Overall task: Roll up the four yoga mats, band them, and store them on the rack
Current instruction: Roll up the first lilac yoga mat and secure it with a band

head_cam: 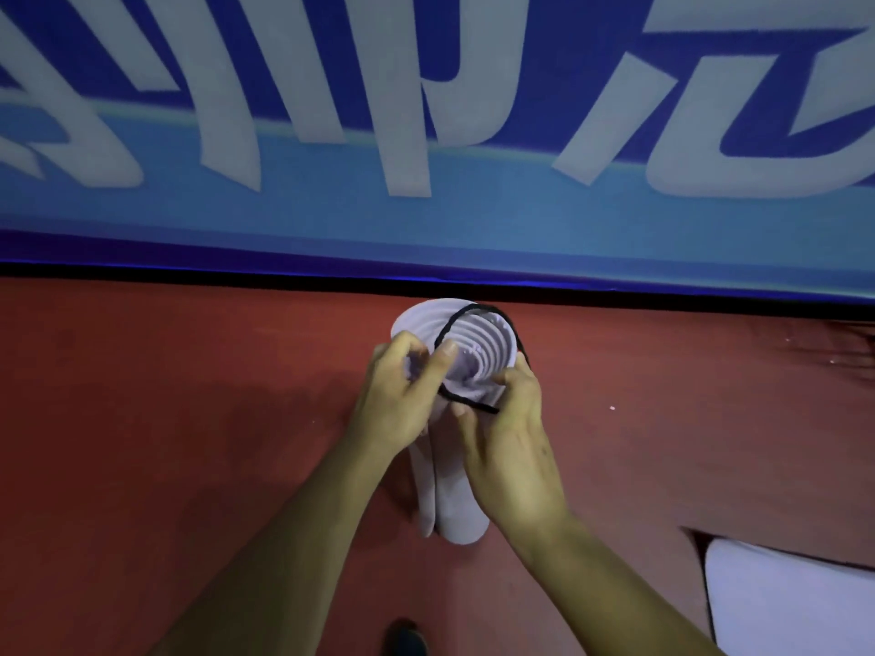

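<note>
A pale lilac rolled yoga mat (478, 345) stands upright on the red floor, its spiral top end facing me. A thin black band (466, 317) loops across and around that top end. My left hand (402, 395) grips the mat's left edge and pinches the band near the spiral's centre. My right hand (506, 433) holds the roll's right side, its fingers pinching the band's lower end. The lower part of the roll (454, 513) shows between my forearms.
A blue banner with large white characters (426, 134) lies beyond a black strip at the far edge of the red floor (189, 395). Another pale mat, lying flat (786, 598), is at the lower right. A dark shoe tip (407, 639) shows at the bottom.
</note>
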A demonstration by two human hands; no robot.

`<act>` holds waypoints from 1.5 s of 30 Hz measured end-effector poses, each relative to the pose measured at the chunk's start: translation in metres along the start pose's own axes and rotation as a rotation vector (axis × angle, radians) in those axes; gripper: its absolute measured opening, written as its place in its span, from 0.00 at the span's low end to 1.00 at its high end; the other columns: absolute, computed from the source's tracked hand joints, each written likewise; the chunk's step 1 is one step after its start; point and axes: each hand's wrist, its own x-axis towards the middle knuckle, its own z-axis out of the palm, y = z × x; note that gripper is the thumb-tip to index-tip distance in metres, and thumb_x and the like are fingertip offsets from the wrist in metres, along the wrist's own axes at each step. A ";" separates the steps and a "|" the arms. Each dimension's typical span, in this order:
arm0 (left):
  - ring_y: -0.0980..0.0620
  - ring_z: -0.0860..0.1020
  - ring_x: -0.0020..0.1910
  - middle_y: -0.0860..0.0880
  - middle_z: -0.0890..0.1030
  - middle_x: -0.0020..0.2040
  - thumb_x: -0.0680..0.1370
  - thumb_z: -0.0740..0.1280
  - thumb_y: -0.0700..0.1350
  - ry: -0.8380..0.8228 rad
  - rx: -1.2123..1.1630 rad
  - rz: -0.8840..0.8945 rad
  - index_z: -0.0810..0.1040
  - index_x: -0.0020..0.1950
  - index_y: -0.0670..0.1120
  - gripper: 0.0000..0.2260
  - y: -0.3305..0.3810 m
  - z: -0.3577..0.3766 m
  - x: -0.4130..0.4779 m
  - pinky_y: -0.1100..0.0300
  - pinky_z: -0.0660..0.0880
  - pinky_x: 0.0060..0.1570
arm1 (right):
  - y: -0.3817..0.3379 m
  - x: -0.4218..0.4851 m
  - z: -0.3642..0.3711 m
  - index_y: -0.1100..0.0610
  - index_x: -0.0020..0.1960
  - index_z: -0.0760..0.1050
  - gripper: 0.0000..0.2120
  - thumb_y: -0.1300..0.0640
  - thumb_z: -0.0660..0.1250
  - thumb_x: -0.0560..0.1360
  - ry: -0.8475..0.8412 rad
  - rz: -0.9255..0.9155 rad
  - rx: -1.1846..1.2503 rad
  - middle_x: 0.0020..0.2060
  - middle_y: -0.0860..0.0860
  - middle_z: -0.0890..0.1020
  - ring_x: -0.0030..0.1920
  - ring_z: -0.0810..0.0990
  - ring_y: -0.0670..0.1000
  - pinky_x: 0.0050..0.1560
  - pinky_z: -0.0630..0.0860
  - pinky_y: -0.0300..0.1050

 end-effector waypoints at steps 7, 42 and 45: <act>0.56 0.73 0.39 0.49 0.74 0.35 0.76 0.69 0.50 -0.031 0.103 -0.101 0.72 0.31 0.48 0.15 -0.009 -0.030 -0.012 0.54 0.70 0.43 | -0.007 -0.019 0.020 0.46 0.60 0.67 0.13 0.49 0.66 0.79 -0.011 -0.021 -0.163 0.78 0.50 0.59 0.65 0.76 0.58 0.56 0.77 0.58; 0.60 0.70 0.43 0.50 0.74 0.50 0.85 0.56 0.48 -0.079 0.084 -0.094 0.65 0.44 0.56 0.09 -0.024 -0.032 -0.044 0.64 0.62 0.44 | -0.006 -0.017 -0.004 0.52 0.79 0.55 0.57 0.30 0.75 0.61 0.046 0.227 0.044 0.66 0.42 0.59 0.64 0.66 0.39 0.64 0.64 0.37; 0.59 0.70 0.46 0.48 0.75 0.52 0.85 0.55 0.49 -0.092 0.081 -0.075 0.68 0.49 0.53 0.06 -0.025 -0.032 -0.042 0.65 0.63 0.46 | 0.004 -0.028 -0.003 0.47 0.80 0.51 0.58 0.29 0.77 0.62 0.003 0.227 0.109 0.68 0.39 0.58 0.70 0.66 0.43 0.66 0.65 0.38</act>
